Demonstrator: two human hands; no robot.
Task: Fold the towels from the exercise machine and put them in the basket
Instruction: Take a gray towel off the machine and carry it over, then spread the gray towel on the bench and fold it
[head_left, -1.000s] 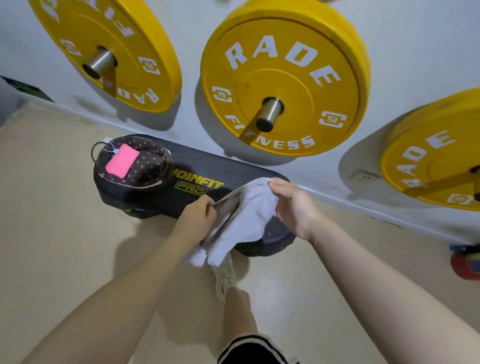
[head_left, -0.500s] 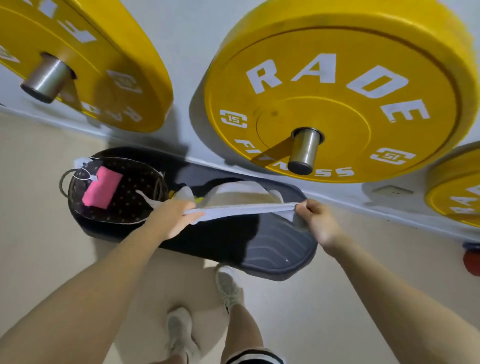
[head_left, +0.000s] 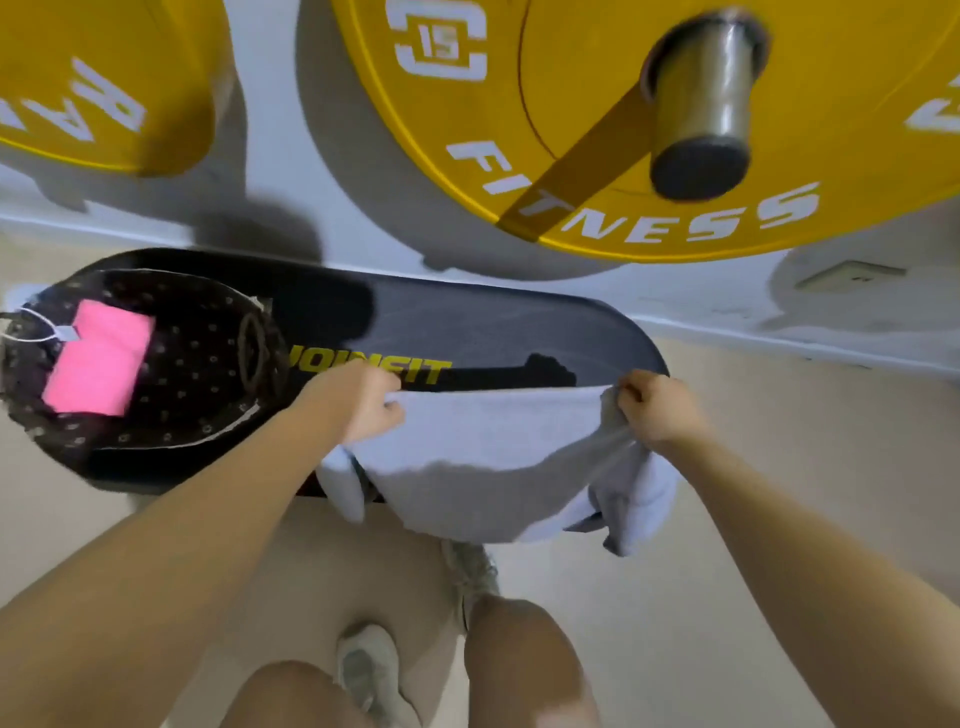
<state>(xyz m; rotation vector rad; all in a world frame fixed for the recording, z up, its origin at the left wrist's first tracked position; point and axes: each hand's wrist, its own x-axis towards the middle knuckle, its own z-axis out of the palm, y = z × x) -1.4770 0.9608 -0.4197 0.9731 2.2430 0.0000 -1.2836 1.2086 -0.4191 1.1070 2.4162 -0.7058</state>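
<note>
A pale grey towel (head_left: 488, 447) is stretched between my hands over the near edge of a black padded bench (head_left: 493, 332) marked JOINFIT. My left hand (head_left: 363, 405) grips the towel's left top corner. My right hand (head_left: 649, 410) pinches its right top corner, with bunched cloth hanging below the wrist. The towel's lower part drapes over the bench's front edge. On the bench's left end stands a dark dotted basket (head_left: 208, 364) with a folded pink towel (head_left: 96, 358) inside.
Yellow weight plates (head_left: 597, 130) hang on steel pegs (head_left: 701, 104) from the white wall just above the bench, another plate (head_left: 93, 83) at the left. Beige floor lies around; my legs and shoes (head_left: 374, 670) stand below the bench.
The towel has come down from a taut strip in the air to lie spread over the bench's near edge. My head has moved closer and lower toward the bench.
</note>
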